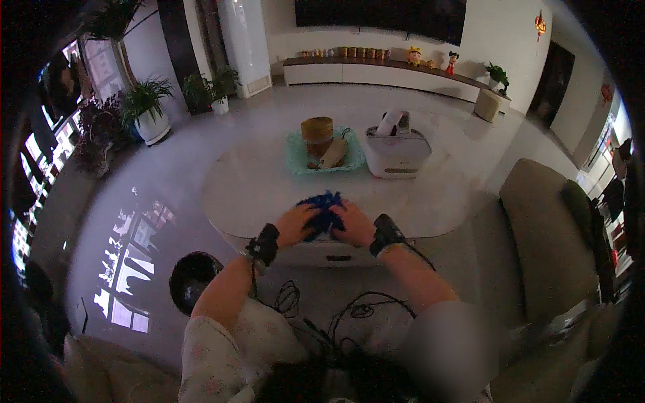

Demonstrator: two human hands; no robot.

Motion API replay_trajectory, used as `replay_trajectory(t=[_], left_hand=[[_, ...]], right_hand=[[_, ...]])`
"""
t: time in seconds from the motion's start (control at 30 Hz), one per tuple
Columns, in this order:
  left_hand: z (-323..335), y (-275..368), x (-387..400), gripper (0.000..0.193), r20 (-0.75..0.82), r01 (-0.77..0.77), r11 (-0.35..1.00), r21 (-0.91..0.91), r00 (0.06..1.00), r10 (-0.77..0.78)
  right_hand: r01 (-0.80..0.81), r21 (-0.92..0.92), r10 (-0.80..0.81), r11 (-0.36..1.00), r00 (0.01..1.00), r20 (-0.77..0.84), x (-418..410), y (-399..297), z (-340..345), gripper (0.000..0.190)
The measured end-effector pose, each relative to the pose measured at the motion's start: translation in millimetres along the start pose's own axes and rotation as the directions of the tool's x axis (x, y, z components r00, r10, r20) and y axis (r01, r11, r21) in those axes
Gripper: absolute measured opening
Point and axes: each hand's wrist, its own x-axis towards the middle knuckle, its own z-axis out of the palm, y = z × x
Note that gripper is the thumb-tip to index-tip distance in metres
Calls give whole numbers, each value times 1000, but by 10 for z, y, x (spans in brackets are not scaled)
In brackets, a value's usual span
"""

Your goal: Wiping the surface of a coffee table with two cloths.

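Observation:
A dark blue, crumpled item with ragged edges (322, 214), perhaps a cloth, lies at the near edge of a pale rounded coffee table (262, 189). My left hand (296, 224) rests on its left side, and my right hand (351, 223) is on its right side with the fingertips at the material. Whether the fingers grip it or only press on it cannot be told, as the fingertips are partly hidden in it. Each wrist wears a black strapped device with a cable.
Farther back on the table stand a mint-green tray (297, 163) holding a brown-and-yellow container (317, 132), and a white storage box (398, 158). A black bin (194, 282) stands on the floor at left. Loose black cables (360, 307) lie near my legs. A sofa (546, 237) is at right.

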Motion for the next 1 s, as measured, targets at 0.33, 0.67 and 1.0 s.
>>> replay_trajectory(t=[0.33,0.67,1.0], left_hand=[[-292,-814,-536,52,-369,245,969,-35,898,-241],[-345,-937,-673,51,-438,822,528,213,563,-701],[-105,-787,-521,62,-335,394,898,194,887,-317]], right_hand=[[-374,-92,350,923,914,-208,-379,948,-523,47],[-875,-292,556,386,473,-683,-1259,1545,-1137,47],[-365,-40,355,930,921,-160,-235,576,-438,55]])
